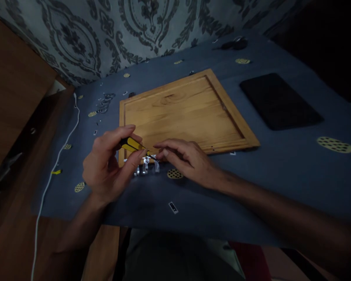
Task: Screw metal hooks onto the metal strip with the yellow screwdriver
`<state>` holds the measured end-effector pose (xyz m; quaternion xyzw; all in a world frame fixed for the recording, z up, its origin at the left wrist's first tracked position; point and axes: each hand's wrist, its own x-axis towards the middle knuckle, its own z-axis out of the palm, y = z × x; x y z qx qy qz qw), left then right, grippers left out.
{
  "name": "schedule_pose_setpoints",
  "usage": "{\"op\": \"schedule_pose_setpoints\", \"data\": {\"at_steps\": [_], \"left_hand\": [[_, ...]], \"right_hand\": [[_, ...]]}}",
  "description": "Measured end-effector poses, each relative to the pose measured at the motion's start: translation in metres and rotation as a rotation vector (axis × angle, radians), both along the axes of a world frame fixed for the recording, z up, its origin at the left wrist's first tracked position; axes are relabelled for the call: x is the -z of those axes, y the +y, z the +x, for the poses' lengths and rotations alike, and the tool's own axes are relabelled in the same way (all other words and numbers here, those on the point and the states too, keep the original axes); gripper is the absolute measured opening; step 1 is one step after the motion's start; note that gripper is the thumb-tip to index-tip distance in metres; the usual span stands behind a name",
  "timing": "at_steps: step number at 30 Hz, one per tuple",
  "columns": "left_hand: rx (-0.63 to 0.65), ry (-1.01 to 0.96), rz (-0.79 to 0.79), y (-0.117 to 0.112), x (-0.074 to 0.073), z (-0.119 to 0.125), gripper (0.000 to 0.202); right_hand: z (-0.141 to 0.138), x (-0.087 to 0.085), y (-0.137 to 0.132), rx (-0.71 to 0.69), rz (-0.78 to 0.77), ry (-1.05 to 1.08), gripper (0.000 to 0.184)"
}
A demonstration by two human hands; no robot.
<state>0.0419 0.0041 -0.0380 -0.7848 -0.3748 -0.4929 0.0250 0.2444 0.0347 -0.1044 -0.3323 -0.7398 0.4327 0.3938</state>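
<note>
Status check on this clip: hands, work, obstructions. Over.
Left hand gripping yellow-and-black screwdriver. Right hand close by its tip, grip unclear. Metal hooks at near edge of wooden board, left hand partly blocking view of them.

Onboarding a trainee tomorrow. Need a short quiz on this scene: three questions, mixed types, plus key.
1. Which hand holds the yellow-and-black screwdriver?
2. True or false: the dark flat rectangle lies apart from the wooden board.
3. As the camera sees it, at which edge of the wooden board is the shiny metal piece? A) near, B) far, C) right.

Key: 1. The left hand. 2. True. 3. A.
</note>
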Motion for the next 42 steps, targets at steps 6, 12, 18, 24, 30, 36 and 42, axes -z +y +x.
{"op": "schedule_pose_setpoints", "data": {"at_steps": [6, 12, 18, 24, 30, 36, 42], "left_hand": [[0.036, 0.013, -0.039, -0.0015, 0.0016, 0.0006, 0.052], [0.044, 0.012, -0.023, -0.0011, 0.0016, 0.0002, 0.054], [0.069, 0.048, 0.045, 0.001, 0.0036, -0.0014, 0.062], [0.016, 0.066, 0.007, -0.0006, 0.0038, -0.0002, 0.053], [0.017, 0.057, -0.022, -0.0031, 0.0045, 0.0005, 0.052], [0.067, 0.047, -0.078, -0.0013, 0.0039, -0.0021, 0.049], [0.134, 0.071, -0.093, 0.0023, 0.0012, -0.0036, 0.052]], "right_hand": [[0.0003, -0.0005, -0.0002, -0.001, -0.005, -0.006, 0.031], [0.0007, -0.0022, -0.0003, -0.004, 0.012, -0.003, 0.03], [0.001, -0.0007, 0.0003, -0.016, 0.014, -0.01, 0.031], [0.0006, -0.0017, 0.0004, -0.008, 0.019, -0.02, 0.031], [0.0009, -0.0025, 0.0002, -0.012, 0.026, -0.015, 0.031], [0.002, -0.0021, 0.0006, -0.015, 0.013, -0.014, 0.03], [0.0014, -0.0032, -0.0002, -0.007, 0.012, -0.014, 0.03]]}}
